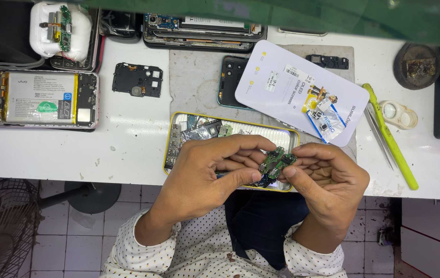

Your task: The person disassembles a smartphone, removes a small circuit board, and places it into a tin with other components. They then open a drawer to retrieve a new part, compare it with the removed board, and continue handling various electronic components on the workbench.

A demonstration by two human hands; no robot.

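Both hands at the counter's point(127, 154) near edge now, left hand point(199, 175) and right hand point(328, 180) pinching one small green circuit board point(276, 162) between their fingers above the yellow-rimmed parts tray point(171, 128), looks like close inspection, calling for steady fingertips.

A small green circuit board point(276, 161), matt with glinting metal parts, is pinched between the left hand point(204, 175) and right hand point(323, 180). Beneath them a ribbed, glossy yellow-rimmed tray point(282, 135) is seen; the white bench point(127, 149) beside the left hand looks smooth but scuffed.
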